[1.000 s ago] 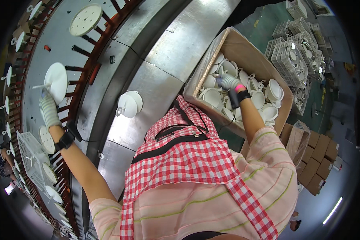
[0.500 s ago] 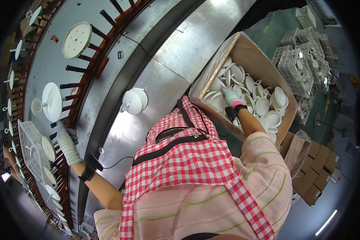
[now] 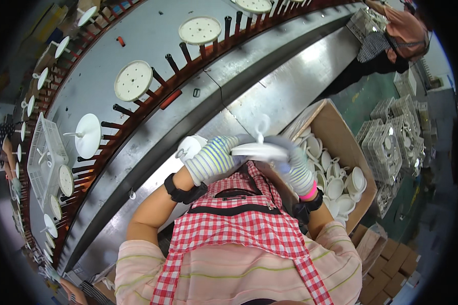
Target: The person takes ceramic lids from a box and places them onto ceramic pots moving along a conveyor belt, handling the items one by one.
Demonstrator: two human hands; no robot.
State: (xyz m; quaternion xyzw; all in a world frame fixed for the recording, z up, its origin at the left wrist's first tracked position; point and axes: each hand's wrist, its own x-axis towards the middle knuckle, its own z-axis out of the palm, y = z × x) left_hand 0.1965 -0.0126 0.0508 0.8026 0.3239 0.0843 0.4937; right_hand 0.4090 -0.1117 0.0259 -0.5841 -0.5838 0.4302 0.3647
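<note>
Both grips, L (image 3: 213, 160) & R (image 3: 295, 170), raised chest-high, clasping white lid (image 3: 259, 150).

Brown cardboard box (image 3: 341, 133) right, open.

Gloved hands (image 3: 211, 161) (image 3: 295, 165) together, gripping

The white lid (image 3: 258, 150) looks like glossy glazed ceramic, as do the cups (image 3: 341, 185) in the matt brown cardboard box (image 3: 336, 127) just right of it. Knitted striped cloth gloves cover the left hand (image 3: 211, 160) and right hand (image 3: 295, 168) (soft, slightly fuzzy). Beyond the lid, the conveyor surface (image 3: 152, 46) is smooth brushed metal. The checked apron (image 3: 239, 229) is woven cloth.
</note>
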